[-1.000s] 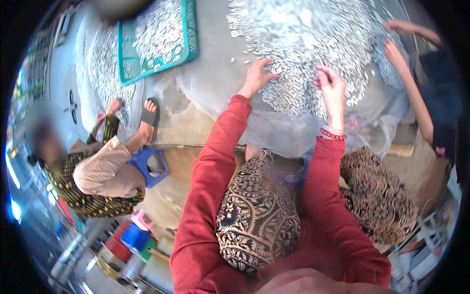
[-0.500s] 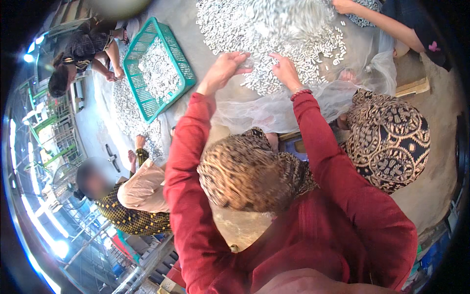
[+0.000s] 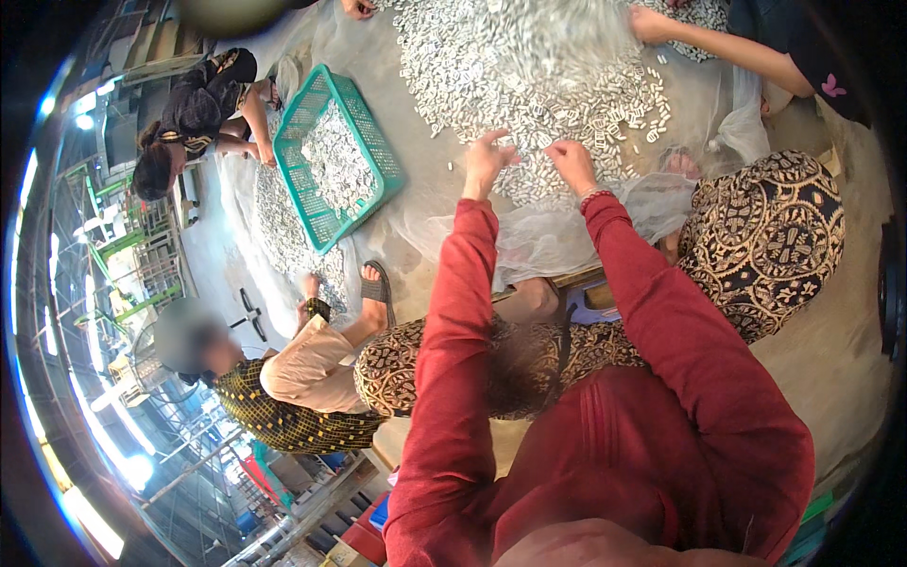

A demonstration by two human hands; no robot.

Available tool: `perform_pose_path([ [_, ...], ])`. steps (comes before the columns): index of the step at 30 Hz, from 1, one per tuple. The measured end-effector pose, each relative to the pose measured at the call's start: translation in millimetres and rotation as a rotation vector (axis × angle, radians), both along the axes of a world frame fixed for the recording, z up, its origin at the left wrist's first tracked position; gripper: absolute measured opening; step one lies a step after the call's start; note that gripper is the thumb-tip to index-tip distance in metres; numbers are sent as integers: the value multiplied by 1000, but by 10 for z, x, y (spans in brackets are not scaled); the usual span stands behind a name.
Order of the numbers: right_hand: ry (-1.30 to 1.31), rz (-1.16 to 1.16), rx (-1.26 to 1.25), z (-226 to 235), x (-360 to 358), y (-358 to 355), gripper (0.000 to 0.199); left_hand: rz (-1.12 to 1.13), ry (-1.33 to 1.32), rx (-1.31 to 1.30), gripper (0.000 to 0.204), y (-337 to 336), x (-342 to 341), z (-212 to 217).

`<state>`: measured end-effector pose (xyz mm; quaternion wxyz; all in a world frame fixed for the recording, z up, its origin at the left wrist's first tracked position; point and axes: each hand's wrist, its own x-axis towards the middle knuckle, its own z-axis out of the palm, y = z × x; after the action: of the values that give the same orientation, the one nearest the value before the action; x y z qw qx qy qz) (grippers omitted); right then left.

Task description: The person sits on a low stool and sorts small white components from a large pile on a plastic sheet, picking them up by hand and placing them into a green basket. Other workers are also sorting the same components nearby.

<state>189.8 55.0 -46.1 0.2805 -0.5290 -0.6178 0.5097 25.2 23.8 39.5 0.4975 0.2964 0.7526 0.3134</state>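
we reach to a heap of small pale pieces [image 3: 539,104] spreading toward twelve o'clock, left hand [image 3: 484,166] fingers parted, right hand [image 3: 574,168] fingers drawn together; whether the latter grip anything, we cannot tell. a green basket [image 3: 377,156] sits at nine o'clock.

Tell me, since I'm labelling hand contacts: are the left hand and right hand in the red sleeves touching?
Apart. The head view shows a gap, with small pale pieces visible between the left hand and right hand.
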Motion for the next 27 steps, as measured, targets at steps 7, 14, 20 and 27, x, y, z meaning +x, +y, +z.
perform_pose_path([
  [7, 736, -351, -533, 100, 375, 156, 18, 653, -853, 470, 19, -393, 174, -103],
  [14, 809, -418, -793, 69, 395, -67, 17, 645, -820, 351, 20, -485, -134, -303],
  [20, 1117, -800, -1093, -72, 542, -53, 8, -13, 752, -243, 37, -467, 102, -696],
  [27, 981, -715, -881, 87, 566, 9, 17, 25, 292, -244, 37, -312, 77, -544],
])
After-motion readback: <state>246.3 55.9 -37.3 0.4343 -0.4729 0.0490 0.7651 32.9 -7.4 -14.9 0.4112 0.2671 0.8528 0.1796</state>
